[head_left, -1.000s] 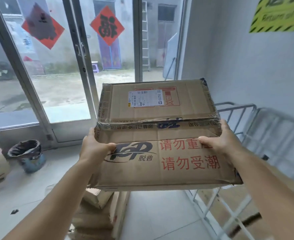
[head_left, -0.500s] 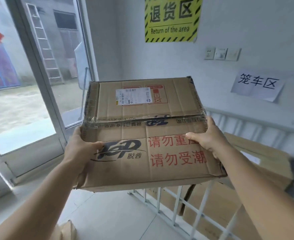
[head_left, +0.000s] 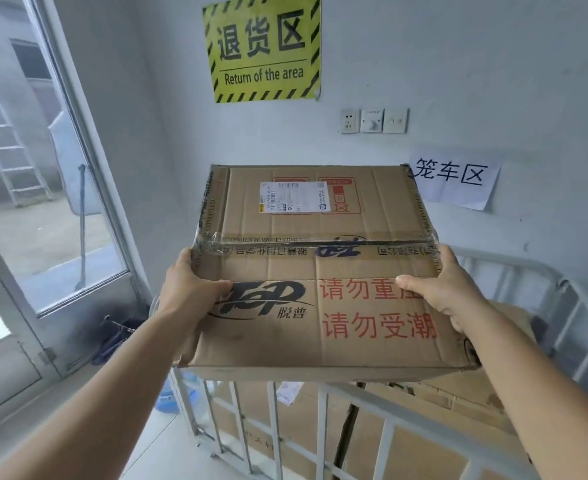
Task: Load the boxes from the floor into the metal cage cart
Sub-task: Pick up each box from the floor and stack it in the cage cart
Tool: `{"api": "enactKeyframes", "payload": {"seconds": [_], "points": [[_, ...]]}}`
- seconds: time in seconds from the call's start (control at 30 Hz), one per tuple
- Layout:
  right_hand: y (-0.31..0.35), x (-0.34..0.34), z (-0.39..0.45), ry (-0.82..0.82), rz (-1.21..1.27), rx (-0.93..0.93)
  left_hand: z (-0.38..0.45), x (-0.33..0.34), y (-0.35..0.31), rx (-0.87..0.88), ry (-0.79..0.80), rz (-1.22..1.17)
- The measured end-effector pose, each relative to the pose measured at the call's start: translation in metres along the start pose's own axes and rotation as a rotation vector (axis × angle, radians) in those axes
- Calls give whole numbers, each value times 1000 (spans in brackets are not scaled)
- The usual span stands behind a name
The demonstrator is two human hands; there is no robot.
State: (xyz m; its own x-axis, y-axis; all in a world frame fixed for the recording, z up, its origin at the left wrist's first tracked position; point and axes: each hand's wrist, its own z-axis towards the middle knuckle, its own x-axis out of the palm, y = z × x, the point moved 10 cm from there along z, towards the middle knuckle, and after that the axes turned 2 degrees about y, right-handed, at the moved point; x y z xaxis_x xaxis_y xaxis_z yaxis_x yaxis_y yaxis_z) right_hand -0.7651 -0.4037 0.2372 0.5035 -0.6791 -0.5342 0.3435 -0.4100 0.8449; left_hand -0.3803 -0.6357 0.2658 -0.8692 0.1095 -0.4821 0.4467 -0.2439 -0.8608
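Note:
I hold a brown cardboard box with red Chinese lettering, a blue logo and a white shipping label up at chest height. My left hand grips its left near edge, thumb on top. My right hand grips the right near edge the same way. The box hangs above the front rail of the white metal cage cart. Several cardboard boxes are stacked inside the cart, reaching close to its rim.
The cart stands against a white wall with a yellow sign, a paper sign and sockets. A glass door is at the left. A blue water bottle sits on the floor by the cart's left corner.
My view and the box have swung right, away from the glass door and the floor boxes, to face the cage cart. Both hands keep the same grip on the box.

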Motion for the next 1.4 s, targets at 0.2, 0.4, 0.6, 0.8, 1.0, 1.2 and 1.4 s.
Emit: {"api": "enactKeyframes", "payload": {"seconds": [0.2,0.4,0.6,0.8,1.0,1.2,1.4], "points": [[-14,-6,83,-1,46,31,68,69,-25,5,38,6],[-35,6,139,2,40,95,125,128,-22,-12,95,26],[-57,47,188,-7,7,221,203,182,18,-62,197,53],[-82,118,225,-12,60,382,292,232,67,-90,341,128],[-104,185,251,-15,101,502,359,268,109,-114,449,208],[-140,233,273,-7,96,616,398,307,152,-150,526,242],[-173,273,305,42,16,688,430,347,200,-223,571,300]]}}
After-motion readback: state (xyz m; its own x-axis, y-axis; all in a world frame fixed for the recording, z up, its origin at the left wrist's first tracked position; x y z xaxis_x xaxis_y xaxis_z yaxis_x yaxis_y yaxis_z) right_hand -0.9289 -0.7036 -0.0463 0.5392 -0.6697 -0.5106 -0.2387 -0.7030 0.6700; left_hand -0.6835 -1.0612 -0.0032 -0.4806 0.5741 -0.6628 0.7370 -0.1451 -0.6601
